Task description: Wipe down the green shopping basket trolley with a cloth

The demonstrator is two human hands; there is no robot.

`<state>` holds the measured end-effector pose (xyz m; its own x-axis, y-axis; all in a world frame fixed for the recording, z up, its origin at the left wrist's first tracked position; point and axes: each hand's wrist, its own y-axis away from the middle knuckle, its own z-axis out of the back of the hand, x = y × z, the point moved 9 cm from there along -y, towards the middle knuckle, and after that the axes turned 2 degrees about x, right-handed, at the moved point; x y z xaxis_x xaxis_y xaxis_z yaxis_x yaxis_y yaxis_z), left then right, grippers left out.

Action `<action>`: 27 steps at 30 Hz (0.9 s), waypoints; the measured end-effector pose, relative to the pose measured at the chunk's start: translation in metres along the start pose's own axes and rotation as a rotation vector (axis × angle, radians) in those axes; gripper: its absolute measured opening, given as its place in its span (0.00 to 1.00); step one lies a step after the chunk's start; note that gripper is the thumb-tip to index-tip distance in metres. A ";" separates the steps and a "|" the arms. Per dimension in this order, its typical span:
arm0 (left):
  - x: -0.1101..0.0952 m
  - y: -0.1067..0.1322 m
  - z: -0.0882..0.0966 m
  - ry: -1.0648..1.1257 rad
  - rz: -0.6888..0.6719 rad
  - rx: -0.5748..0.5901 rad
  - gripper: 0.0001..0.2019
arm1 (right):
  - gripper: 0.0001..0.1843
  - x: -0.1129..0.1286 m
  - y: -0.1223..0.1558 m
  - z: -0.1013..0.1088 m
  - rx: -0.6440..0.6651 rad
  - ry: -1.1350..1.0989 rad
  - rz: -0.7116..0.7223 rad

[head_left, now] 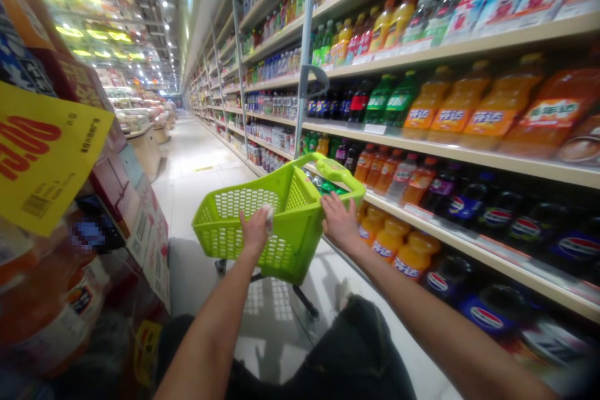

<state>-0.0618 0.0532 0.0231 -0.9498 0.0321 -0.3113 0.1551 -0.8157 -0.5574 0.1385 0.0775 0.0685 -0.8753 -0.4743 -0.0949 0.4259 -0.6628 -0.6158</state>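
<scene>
The green shopping cart (293, 247) stands crosswise in the aisle just in front of the person, its handle end near the drinks rack (473, 153) and its narrower end toward the left. Between that narrower end and the stacked display (145, 231) on the left lies a strip of bare floor (182, 175), which runs on well down the aisle past the cart. On the right, the protruding shelf edges leave little room by the handle. Close behind the cart are the person's dark trousers (360, 350).

The left hand (255, 230) is at the cart's near side rim, fingers drawn in narrow around a white wad (269, 215). The right hand (338, 219) lies over the rim near the handle, fingers extended and slightly spread; whether it presses down, I cannot tell.

Counted: one cart, two hands, one wad, one large yellow price sign (51, 162) at the left. On the middle shelf stand two green bottles (391, 101) and, beside them, three orange bottles (452, 106) with matching labels.
</scene>
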 end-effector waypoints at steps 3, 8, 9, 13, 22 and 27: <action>-0.036 -0.003 -0.004 0.050 -0.100 0.004 0.17 | 0.31 -0.001 -0.001 -0.002 -0.023 -0.013 -0.025; -0.033 -0.002 -0.006 0.036 -0.097 0.048 0.19 | 0.31 -0.003 -0.001 -0.005 -0.034 -0.020 -0.002; -0.019 0.000 -0.005 0.013 -0.074 0.064 0.19 | 0.31 -0.004 -0.001 -0.006 -0.034 -0.024 0.004; 0.040 0.009 0.010 -0.063 0.070 0.030 0.19 | 0.30 -0.004 0.001 -0.006 -0.066 -0.062 0.009; -0.026 0.003 -0.001 -0.026 -0.052 0.047 0.18 | 0.30 0.000 0.001 -0.006 -0.048 -0.073 -0.038; 0.009 0.012 0.011 -0.071 0.014 0.057 0.19 | 0.31 -0.003 0.002 -0.003 -0.023 -0.080 0.011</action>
<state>-0.0711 0.0369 0.0222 -0.9648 -0.0194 -0.2622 0.1551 -0.8473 -0.5080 0.1414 0.0796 0.0657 -0.8491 -0.5267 -0.0398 0.4294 -0.6443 -0.6328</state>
